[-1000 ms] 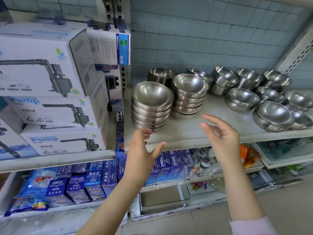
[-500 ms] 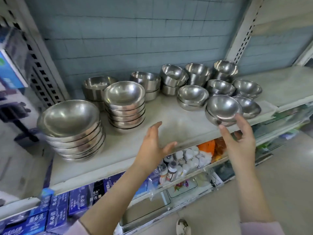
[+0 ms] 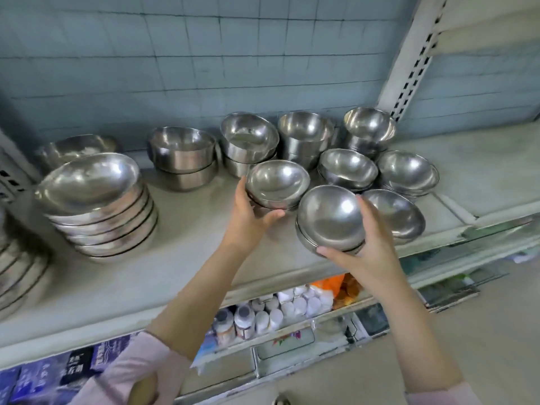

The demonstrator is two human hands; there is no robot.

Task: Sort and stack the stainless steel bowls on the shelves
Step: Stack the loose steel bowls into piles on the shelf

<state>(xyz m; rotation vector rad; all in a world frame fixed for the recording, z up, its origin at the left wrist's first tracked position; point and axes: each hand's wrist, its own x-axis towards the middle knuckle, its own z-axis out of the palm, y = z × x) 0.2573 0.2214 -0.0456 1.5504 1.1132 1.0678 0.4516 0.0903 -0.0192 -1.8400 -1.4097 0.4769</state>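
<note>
Far-left bowl stack [image 3: 17, 273]: cut by frame edge, count n/a. Back-left bowl [image 3: 79, 146]: lower part hid behind big stack [image 3: 102, 211]. My left hand [image 3: 248, 220]: most fingers hid behind small bowl stack [image 3: 277, 185] I gripped. Front-right bowl [image 3: 397, 214]: near rim hid by my right hand [image 3: 371, 252]. Bottles [image 3: 242, 320]: labels were too blurred to read.

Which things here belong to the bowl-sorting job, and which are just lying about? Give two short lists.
Job: left hand gripping the middle bowl stack; right hand gripping the front bowl stack; wide bowl stack; back-row bowls; shelf.
Lying about: white bottles; orange packet; blue boxes.
</note>
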